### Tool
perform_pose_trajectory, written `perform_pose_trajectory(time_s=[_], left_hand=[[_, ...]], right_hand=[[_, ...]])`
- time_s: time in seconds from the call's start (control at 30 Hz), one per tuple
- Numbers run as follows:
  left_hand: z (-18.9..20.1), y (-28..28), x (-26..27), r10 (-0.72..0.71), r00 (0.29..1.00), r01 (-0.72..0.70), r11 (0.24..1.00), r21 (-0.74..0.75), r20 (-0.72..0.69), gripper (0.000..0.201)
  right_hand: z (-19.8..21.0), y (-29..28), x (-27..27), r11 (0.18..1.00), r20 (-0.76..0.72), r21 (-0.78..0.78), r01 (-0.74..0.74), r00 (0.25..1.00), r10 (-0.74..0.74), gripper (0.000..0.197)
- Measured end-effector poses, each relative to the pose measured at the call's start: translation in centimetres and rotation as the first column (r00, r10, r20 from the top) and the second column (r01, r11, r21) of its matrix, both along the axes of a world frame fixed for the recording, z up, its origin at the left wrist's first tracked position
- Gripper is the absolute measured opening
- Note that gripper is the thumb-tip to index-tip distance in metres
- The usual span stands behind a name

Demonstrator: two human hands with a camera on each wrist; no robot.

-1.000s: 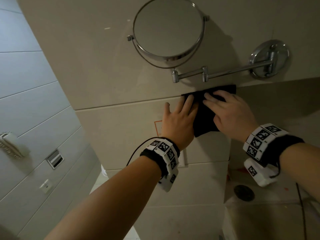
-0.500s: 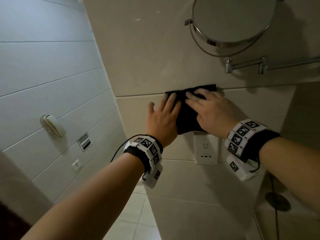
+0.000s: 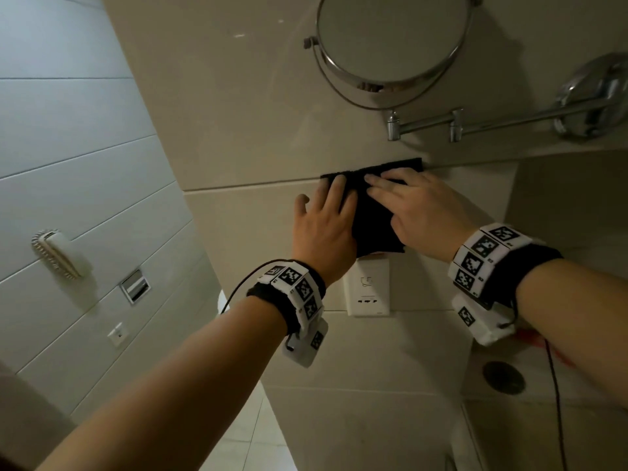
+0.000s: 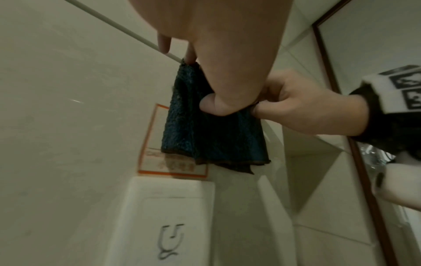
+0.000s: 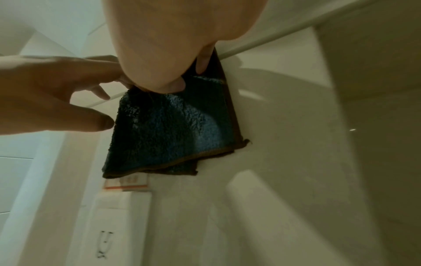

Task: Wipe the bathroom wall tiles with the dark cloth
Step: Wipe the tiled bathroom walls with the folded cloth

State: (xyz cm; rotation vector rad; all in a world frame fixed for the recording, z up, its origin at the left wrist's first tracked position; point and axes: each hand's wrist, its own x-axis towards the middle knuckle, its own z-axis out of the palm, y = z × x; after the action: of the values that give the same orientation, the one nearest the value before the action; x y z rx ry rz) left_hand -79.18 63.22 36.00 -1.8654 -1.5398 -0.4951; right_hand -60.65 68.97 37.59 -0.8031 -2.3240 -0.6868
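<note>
Pressing flat, both the left hand [image 3: 323, 232] and right hand [image 3: 421, 215] held straight fingers on the folded dark cloth [image 3: 373, 215], pinned to the wall tile [image 3: 244, 226] beneath them; even pressure, avoiding the socket [image 3: 367, 290] below the fingertips, seemed wise.

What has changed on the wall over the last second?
Both hands slid the dark cloth leftward along the tiles; it now overlaps the orange-edged sticker above the socket. Unchanged: left hand and right hand press flat on it, its top edge at the grout line.
</note>
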Motion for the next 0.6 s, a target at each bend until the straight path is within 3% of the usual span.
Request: perform_pose_trajectory(time_s=[0.37,0.6], left_hand=[[0.2,1.9,10.9,-0.121,0.990,0.115,0.990,-0.082,-0.070,0.072],[0.4,2.6,12.3,-0.140,0.985,0.130,0.987,-0.097,-0.098,0.075]], right_hand=[[-0.4,0.2,11.4,0.990,-0.023,-0.019,0.140,0.990,-0.140,0.057],[-0.8,0.9,13.6,0.991,-0.022,0.013,0.135,0.991,-0.135,0.052]])
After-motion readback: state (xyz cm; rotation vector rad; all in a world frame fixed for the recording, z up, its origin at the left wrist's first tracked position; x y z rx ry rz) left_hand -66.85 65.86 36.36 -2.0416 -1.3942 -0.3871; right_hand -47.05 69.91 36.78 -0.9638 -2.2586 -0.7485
